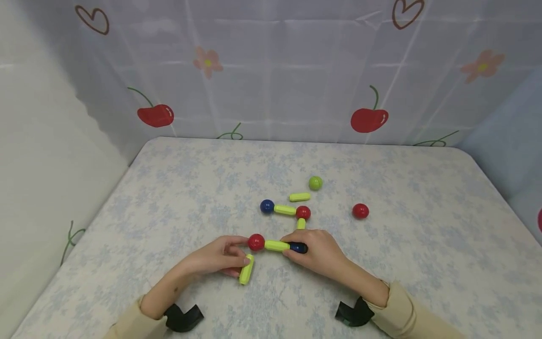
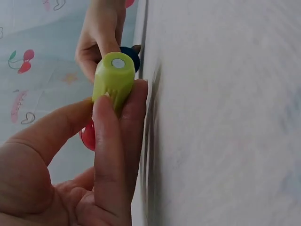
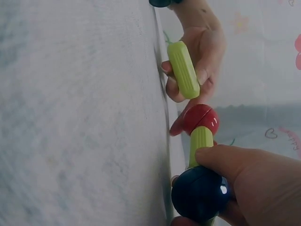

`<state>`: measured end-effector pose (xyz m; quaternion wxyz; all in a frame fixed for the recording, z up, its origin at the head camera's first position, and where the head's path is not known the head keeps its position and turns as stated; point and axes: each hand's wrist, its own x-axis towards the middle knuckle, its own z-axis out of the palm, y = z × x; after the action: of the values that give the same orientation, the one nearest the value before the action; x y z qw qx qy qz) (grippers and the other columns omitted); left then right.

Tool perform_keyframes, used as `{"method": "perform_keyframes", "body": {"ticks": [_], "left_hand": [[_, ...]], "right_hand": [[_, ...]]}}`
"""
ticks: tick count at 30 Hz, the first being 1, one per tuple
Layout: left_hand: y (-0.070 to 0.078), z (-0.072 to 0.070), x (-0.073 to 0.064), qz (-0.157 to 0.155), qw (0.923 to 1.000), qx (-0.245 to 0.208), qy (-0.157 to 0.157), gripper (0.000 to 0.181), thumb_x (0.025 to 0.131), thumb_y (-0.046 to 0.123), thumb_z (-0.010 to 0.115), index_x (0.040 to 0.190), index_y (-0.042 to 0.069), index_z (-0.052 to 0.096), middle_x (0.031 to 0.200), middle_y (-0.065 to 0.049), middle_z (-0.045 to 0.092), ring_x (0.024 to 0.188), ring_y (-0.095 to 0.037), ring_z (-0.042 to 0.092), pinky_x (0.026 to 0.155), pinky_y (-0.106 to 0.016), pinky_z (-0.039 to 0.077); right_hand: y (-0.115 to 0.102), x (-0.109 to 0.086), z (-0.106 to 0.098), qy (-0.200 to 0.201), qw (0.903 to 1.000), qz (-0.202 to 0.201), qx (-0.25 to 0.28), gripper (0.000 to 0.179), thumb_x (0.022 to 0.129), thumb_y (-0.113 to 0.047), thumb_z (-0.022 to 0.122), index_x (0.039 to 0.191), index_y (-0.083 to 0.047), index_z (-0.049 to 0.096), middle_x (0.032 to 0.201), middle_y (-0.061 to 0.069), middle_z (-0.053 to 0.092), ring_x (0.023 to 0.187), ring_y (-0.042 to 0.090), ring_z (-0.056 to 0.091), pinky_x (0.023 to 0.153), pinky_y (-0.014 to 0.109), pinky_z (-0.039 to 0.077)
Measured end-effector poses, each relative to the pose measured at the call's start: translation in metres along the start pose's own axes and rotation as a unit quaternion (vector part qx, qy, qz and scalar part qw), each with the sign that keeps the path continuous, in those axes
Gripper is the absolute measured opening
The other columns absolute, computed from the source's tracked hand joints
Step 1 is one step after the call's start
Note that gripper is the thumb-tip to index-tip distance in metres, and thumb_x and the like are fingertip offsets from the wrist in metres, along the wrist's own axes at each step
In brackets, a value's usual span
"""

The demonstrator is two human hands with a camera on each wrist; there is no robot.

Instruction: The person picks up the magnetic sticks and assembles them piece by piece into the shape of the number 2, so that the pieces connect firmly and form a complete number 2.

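My left hand [image 1: 218,256] pinches a loose yellow-green magnetic rod [image 1: 246,270] between thumb and fingers; a round metal disc shows in its end in the left wrist view. Close by is a red ball [image 1: 256,242], which a fingertip appears to touch. From that ball a second yellow-green rod [image 1: 276,245] runs to a dark blue ball [image 3: 200,194]. My right hand [image 1: 319,252] grips this rod beside the blue ball, its thumb on the rod in the right wrist view. Another yellow-green rod [image 1: 301,223] leads away from behind the right hand to a red ball [image 1: 303,213].
Beyond the hands, a rod [image 1: 285,210] joins that far red ball to a blue ball [image 1: 267,206]. A loose rod [image 1: 299,197], a green ball [image 1: 315,183] and a red ball [image 1: 361,211] lie on the patterned tabletop [image 1: 203,188]. A printed curtain [image 1: 271,70] hangs behind.
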<state>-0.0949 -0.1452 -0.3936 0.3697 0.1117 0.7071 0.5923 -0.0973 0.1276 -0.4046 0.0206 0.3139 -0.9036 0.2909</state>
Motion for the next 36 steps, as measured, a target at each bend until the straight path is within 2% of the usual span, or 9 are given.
{"method": "perform_keyframes", "body": {"ticks": [5, 12, 20, 28, 33, 36], "left_hand": [[-0.002, 0.003, 0.001, -0.018, 0.9987, -0.048, -0.002, 0.068, 0.091, 0.010, 0.062, 0.143, -0.009, 0.022, 0.091, -0.011, 0.063, 0.074, -0.018, 0.063, 0.067, -0.033, 0.054], [-0.005, 0.001, 0.004, -0.007, 0.9951, -0.098, -0.014, 0.067, 0.092, 0.008, 0.060, 0.144, -0.008, 0.021, 0.093, -0.011, 0.062, 0.077, -0.018, 0.064, 0.069, -0.031, 0.053], [-0.006, -0.001, 0.007, 0.011, 0.9957, -0.091, -0.013, 0.063, 0.091, 0.009, 0.061, 0.144, -0.003, 0.028, 0.090, -0.010, 0.062, 0.078, -0.018, 0.062, 0.069, -0.032, 0.053], [-0.005, -0.003, 0.008, 0.009, 0.9969, -0.078, 0.004, 0.060, 0.091, 0.014, 0.063, 0.142, 0.002, 0.034, 0.094, -0.011, 0.063, 0.078, -0.019, 0.062, 0.068, -0.031, 0.053], [-0.004, -0.004, 0.009, 0.013, 0.9972, -0.070, 0.026, 0.056, 0.091, 0.017, 0.063, 0.141, 0.005, 0.039, 0.099, -0.012, 0.064, 0.079, -0.019, 0.062, 0.067, -0.030, 0.053], [-0.003, -0.004, 0.010, 0.016, 0.9973, -0.066, 0.026, 0.056, 0.092, 0.016, 0.063, 0.141, 0.005, 0.039, 0.097, -0.012, 0.064, 0.077, -0.018, 0.062, 0.066, -0.030, 0.053]], "right_hand": [[0.000, 0.000, 0.000, -0.001, 1.0000, -0.002, 0.009, 0.021, 0.083, -0.026, 0.073, 0.102, -0.017, 0.073, 0.094, -0.010, 0.068, 0.084, 0.007, 0.061, 0.072, 0.033, 0.049], [0.001, 0.002, 0.000, -0.005, 0.9995, -0.011, 0.029, 0.021, 0.084, -0.026, 0.071, 0.103, -0.017, 0.072, 0.095, -0.010, 0.067, 0.086, 0.005, 0.060, 0.073, 0.031, 0.049], [0.002, 0.009, -0.003, -0.028, 0.9993, -0.008, 0.023, 0.020, 0.085, -0.026, 0.071, 0.103, -0.018, 0.072, 0.095, -0.011, 0.066, 0.084, 0.004, 0.059, 0.073, 0.030, 0.048], [0.003, 0.017, -0.003, -0.037, 0.9989, -0.023, 0.014, 0.020, 0.085, -0.025, 0.071, 0.103, -0.018, 0.073, 0.095, -0.009, 0.066, 0.084, 0.005, 0.059, 0.072, 0.029, 0.048], [0.003, 0.024, -0.008, -0.069, 0.9972, -0.026, -0.013, 0.029, 0.086, -0.030, 0.069, 0.112, -0.016, 0.070, 0.105, -0.005, 0.066, 0.093, 0.009, 0.060, 0.076, 0.033, 0.049], [0.005, 0.028, -0.015, -0.075, 0.9970, -0.016, -0.009, 0.036, 0.088, -0.031, 0.067, 0.119, -0.014, 0.066, 0.108, -0.003, 0.065, 0.083, 0.010, 0.060, 0.071, 0.032, 0.049]]}}
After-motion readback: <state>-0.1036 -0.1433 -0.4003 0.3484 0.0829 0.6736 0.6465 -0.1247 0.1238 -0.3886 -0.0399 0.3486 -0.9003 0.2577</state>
